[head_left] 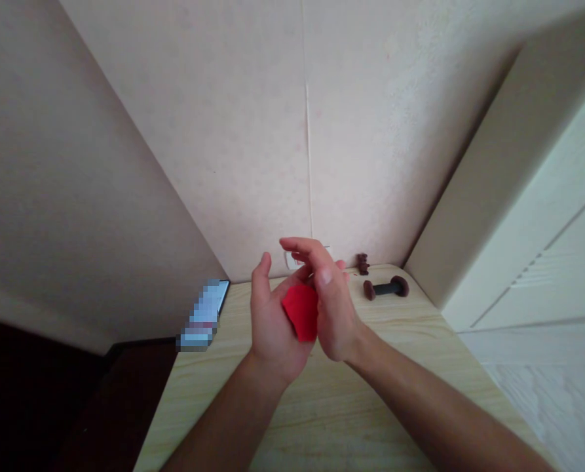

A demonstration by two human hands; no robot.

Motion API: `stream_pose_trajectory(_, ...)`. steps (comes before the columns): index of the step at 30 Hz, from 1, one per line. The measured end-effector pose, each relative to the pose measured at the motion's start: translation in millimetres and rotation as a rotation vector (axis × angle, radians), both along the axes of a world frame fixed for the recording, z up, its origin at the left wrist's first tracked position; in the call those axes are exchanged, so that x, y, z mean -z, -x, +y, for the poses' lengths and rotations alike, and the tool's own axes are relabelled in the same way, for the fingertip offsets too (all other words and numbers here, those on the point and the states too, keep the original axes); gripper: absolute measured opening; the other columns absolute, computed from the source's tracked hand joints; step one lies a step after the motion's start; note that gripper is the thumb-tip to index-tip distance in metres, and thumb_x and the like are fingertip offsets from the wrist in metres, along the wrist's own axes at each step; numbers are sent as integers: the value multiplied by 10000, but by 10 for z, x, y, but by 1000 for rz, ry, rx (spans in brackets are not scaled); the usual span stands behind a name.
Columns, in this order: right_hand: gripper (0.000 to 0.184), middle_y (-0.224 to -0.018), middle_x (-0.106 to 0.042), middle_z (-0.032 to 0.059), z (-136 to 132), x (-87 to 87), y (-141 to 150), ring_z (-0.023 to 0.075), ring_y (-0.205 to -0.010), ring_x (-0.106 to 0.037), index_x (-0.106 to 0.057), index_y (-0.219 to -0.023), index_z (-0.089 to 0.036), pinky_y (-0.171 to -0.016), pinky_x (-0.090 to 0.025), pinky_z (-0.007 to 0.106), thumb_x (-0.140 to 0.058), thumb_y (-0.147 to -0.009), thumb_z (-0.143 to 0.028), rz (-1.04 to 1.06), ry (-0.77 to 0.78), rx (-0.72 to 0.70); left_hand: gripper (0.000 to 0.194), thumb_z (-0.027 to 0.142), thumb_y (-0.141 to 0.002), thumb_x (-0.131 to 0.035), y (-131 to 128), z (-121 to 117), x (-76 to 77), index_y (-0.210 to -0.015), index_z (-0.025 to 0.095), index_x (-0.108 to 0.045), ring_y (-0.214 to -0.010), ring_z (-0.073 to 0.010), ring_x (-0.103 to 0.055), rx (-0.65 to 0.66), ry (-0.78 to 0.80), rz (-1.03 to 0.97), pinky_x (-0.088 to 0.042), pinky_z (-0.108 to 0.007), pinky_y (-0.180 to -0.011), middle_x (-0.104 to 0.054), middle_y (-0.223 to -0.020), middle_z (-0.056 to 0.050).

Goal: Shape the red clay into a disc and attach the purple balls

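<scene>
A flat red piece with curved edges (302, 312), perhaps paper or cloth, rests on the upturned palm of my left hand (277, 328). That hand's thumb sticks up and away, while its fingers are mostly hidden behind my right hand. My right hand (339, 311) stands on edge across the left palm, touching the right side of the red piece. Its fingers are stretched out and slightly bent over the left fingers. Both hands are above the light wood tabletop (331, 419).
A phone with a blurred screen (204, 314) leans at the table's left edge. At the back right lie a small dumbbell (385, 288) and a dark brown figurine (363, 263). Behind the hands is a patterned wall (253, 164); a cream cabinet (528, 196) stands right.
</scene>
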State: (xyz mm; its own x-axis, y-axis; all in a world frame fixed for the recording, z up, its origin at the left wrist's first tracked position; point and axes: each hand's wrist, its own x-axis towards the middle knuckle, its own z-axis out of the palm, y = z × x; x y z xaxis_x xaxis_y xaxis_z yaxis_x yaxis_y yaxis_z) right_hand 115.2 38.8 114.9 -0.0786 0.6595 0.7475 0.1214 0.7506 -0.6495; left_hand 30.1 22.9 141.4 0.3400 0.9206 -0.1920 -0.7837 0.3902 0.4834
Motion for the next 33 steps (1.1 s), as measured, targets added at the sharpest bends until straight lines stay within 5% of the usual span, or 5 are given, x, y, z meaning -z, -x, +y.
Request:
stream_pose_trajectory(6,330,-1161,-712,153,-21,-58,1,269,-1105,-651,-698,-1120,-133,-998,-510,452,-449,-1007,-317,-243,-160,-67,650,686,-894,-423,60,29,22,-1194,152,-640,-1257,-337,-613,-39,-41,-10,-444,-484,-1110,-711,-1147,-144)
stream_pose_trajectory(12,342,-675,-710,39,-6,-91,-34,170,-664,-667,-685,-689,-183,-668,-520,303,-597,-980,-339,101,53,130,603,641,-919,-409,-5,-11,33,-1043,111,-669,-1199,-350,-635,-34,-72,-8,-491,-454,-1022,-722,-1036,-166)
stream_pose_trajectory(17,250,-804,-781,40,66,-94,-5,181,-756,-721,-772,-824,-202,-714,-551,282,-676,-939,-402,267,297,131,460,538,-947,-464,-108,3,87,-1072,145,-669,-1152,-293,-658,-206,-149,47,-509,-373,-960,-727,-1061,-121)
stream_pose_trajectory(25,297,-1030,-742,71,61,-58,-19,209,-994,-671,-738,-1040,-217,-899,-511,353,-476,-1048,-357,-10,109,109,383,498,-908,-528,75,75,-15,-1028,157,-655,-1047,-259,-681,-338,-150,97,-536,-354,-886,-713,-1024,-108)
stream_pose_trajectory(33,281,-728,-719,34,149,-237,-183,141,-574,-616,-763,-871,-180,-535,-516,267,-669,-930,-438,272,374,-21,202,287,-881,-624,195,155,-43,-1014,148,-686,-1025,-233,-683,-329,-301,219,-546,-352,-873,-728,-1066,-109)
